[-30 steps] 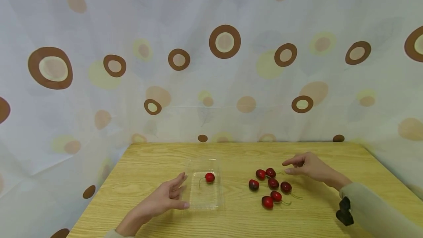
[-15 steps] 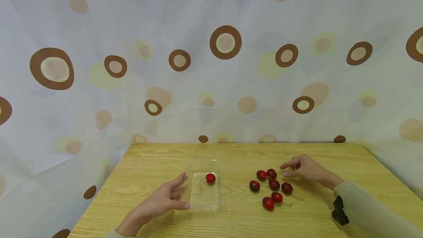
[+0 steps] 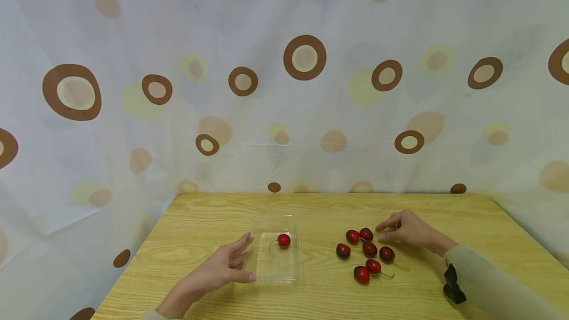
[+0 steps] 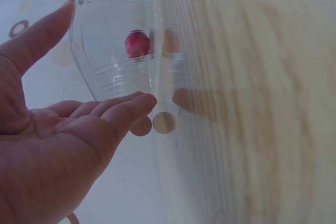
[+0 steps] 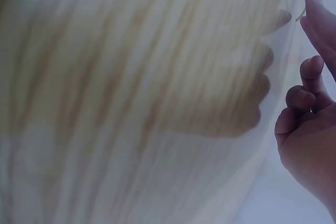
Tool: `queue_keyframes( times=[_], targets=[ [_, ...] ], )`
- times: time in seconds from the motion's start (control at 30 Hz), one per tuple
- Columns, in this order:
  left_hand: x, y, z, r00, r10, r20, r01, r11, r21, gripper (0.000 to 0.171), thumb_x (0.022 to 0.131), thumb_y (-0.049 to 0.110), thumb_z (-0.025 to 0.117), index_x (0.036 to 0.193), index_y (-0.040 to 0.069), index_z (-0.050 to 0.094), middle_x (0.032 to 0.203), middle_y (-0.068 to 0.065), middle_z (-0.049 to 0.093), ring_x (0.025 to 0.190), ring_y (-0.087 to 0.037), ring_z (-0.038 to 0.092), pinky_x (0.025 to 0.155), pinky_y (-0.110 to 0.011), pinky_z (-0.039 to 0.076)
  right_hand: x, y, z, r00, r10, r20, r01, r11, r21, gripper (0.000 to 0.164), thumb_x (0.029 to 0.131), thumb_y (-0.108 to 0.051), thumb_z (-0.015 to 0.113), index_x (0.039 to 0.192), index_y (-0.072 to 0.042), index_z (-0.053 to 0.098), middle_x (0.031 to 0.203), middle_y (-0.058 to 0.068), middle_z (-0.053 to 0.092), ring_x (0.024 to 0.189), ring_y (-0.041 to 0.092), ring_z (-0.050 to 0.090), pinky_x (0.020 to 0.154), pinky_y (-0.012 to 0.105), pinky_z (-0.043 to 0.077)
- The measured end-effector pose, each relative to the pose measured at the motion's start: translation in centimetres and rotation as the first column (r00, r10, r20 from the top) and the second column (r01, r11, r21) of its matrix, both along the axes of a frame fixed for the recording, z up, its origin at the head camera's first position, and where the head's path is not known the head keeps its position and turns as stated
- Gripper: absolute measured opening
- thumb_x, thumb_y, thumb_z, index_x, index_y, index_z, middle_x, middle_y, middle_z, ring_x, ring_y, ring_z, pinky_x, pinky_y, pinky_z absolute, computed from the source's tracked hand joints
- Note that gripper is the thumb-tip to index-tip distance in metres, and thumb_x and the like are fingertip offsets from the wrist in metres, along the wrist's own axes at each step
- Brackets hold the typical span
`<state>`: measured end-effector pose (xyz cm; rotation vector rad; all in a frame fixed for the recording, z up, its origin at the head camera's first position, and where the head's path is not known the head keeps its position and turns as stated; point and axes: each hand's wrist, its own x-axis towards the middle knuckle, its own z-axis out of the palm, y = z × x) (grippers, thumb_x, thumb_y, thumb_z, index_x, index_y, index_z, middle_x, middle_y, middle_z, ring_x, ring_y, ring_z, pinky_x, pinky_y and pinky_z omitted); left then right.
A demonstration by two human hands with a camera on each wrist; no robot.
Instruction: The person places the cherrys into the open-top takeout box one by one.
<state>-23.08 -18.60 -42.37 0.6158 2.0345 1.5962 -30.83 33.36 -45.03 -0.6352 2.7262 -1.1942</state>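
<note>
At the table (image 3: pixel 204 221), my left hand (image 3: pixel 215 268) and right hand (image 3: pixel 412 231) stay empty, fingers parted; a clumsy pinch could roll the nearest cherry (image 3: pixel 366 234).

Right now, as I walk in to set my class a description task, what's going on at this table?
A person has both hands over a wood-grained table. The left grip is spread beside a clear plastic container, in which one red cherry lies. The right grip is by the stem of a back cherry, one of seven outside the container; whether it touches that stem is hard to tell.
</note>
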Motion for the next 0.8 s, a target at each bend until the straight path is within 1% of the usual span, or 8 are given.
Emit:
queue_keyframes(
  times=[0.13,0.3,0.37,0.63,0.8],
  targets=[
    [-0.01,0.03,0.02,1.000,0.001,0.002,-0.001,1.000,-0.001,0.099,0.101,0.012,0.073,0.166,-0.005,-0.001,0.172,-0.029,0.002,0.154,-0.052,0.014,0.121,-0.058,0.028,-0.16,-0.07,-0.15,1.000,-0.020,-0.008,0.020,0.999,0.024,0.030,0.091,-0.019,0.085,0.112,0.002,0.081,0.097,0.003,0.072,0.080,0.011,0.053,0.068,0.024,0.042],
    [-0.07,0.04,0.01,1.000,0.007,0.005,-0.007,1.000,0.000,0.100,0.101,0.011,0.073,0.166,-0.005,0.000,0.172,-0.028,0.003,0.154,-0.051,0.015,0.121,-0.058,0.028,-0.17,-0.29,-0.11,1.000,-0.020,-0.014,0.020,0.999,0.034,0.027,0.091,-0.018,0.085,0.110,0.001,0.082,0.096,0.002,0.072,0.083,0.012,0.057,0.070,0.025,0.044],
    [-0.06,0.03,-0.02,1.000,0.007,0.002,-0.007,1.000,-0.001,0.100,0.101,0.011,0.073,0.166,-0.005,0.000,0.172,-0.028,0.003,0.154,-0.051,0.015,0.121,-0.058,0.028,-0.08,-0.40,-0.06,1.000,-0.014,-0.014,0.015,0.999,0.029,0.025,0.091,-0.017,0.084,0.108,0.001,0.083,0.096,0.002,0.071,0.083,0.013,0.057,0.070,0.026,0.044],
    [-0.08,-0.01,-0.13,1.000,0.005,0.004,-0.005,1.000,0.000,0.100,0.101,0.012,0.073,0.166,-0.005,-0.001,0.172,-0.028,0.002,0.154,-0.051,0.015,0.121,-0.059,0.027,0.07,-0.74,0.07,0.999,-0.046,-0.005,0.046,0.998,0.041,0.018,0.091,-0.016,0.084,0.103,-0.003,0.084,0.094,0.001,0.070,0.083,0.017,0.055,0.070,0.027,0.043],
    [-0.12,-0.01,-0.14,1.000,0.004,0.003,-0.004,1.000,0.005,0.100,0.101,0.011,0.073,0.166,-0.005,-0.001,0.172,-0.029,0.002,0.154,-0.050,0.015,0.121,-0.058,0.028,-0.06,-0.64,-0.08,0.999,-0.041,-0.018,0.042,0.998,0.047,0.014,0.091,-0.015,0.084,0.099,-0.004,0.085,0.091,0.001,0.070,0.080,0.016,0.053,0.069,0.026,0.042]
  ],
)
